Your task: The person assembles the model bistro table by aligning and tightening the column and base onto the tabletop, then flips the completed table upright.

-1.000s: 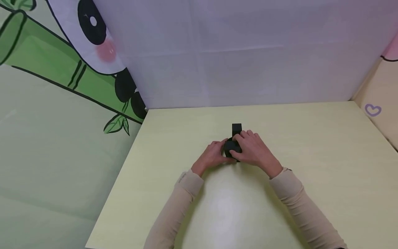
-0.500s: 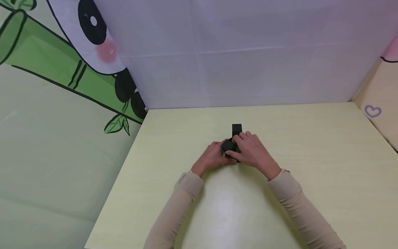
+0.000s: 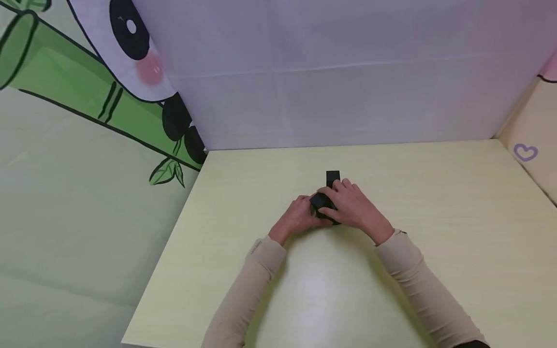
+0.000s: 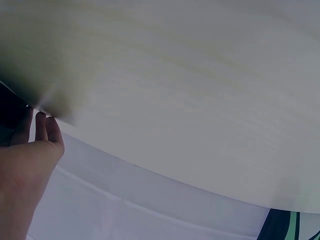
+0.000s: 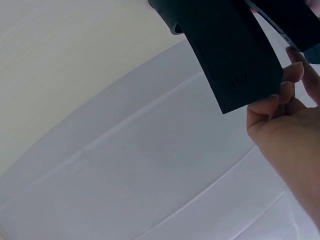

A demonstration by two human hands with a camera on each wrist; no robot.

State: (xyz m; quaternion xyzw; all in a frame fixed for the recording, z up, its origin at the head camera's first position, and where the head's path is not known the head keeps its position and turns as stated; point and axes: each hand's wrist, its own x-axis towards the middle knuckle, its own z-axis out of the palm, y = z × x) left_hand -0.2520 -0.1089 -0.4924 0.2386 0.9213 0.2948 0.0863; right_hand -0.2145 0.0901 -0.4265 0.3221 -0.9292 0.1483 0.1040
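Observation:
A black object with several parts stands on the pale table under both hands. Its upright black piece (image 3: pixel 332 178) rises behind the right fingers, and a black block (image 3: pixel 322 200) sits in front, turned at an angle. My left hand (image 3: pixel 298 215) holds the object's left side, thumb in front and fingers behind. In the left wrist view only a dark edge (image 4: pixel 11 112) shows beside those fingers. My right hand (image 3: pixel 358 205) grips the block between thumb and index finger. The right wrist view shows its other fingertips against a dark panel (image 5: pixel 235 60) with faint marks.
The pale tabletop (image 3: pixel 243 179) spreads around the hands. A lilac cloth backdrop (image 3: pixel 348 96) hangs at its far edge. A printed green cloth (image 3: pixel 78 217) is on the left, and a beige panel with a heart (image 3: pixel 525 152) borders the right.
The black block has turned and tilted to the left. My right index finger has shifted left across its top. The left hand has stayed nearly in place.

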